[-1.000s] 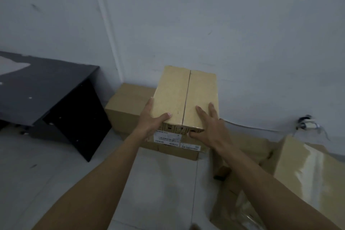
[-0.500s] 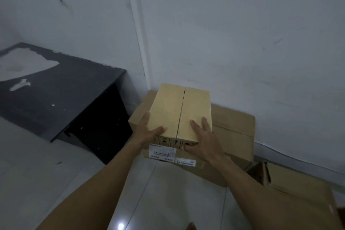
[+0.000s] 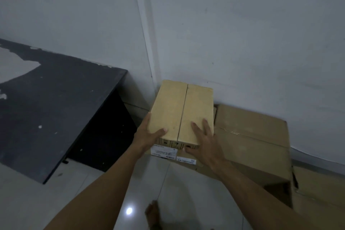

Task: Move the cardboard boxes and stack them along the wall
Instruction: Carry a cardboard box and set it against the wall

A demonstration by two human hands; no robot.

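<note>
The box (image 3: 182, 112) sits just left of the big box (image 3: 250, 142), its right edge overlapping that one's left end and its top face plainly higher. Its far end points at the wall (image 3: 242, 33) behind the big box, close to the corner there. Whether its underside already rests on anything cannot be told from this view.

Both hands grasp it at the near end. The left hand (image 3: 147, 137) wraps the left side, with the thumb laid over the top face. The right hand (image 3: 204, 144) spreads its fingers flat on top, while its thumb presses the labelled front face. That makes a pinch across the near edge, a hold that suits steering and pushing more than bearing weight from below. So the step in hand looks like lining the box up and sliding or lowering it home next to the big box, flush against the wall.

The long side runs away from the person, probably so the short end meets the wall and the labels face outward.

Further left of the big box, beyond the box, stands a black table (image 3: 56, 102) – it narrows the gap to aim for. To the right of the big box lies another carton (image 3: 321, 192), so more stacking likely remains.
</note>
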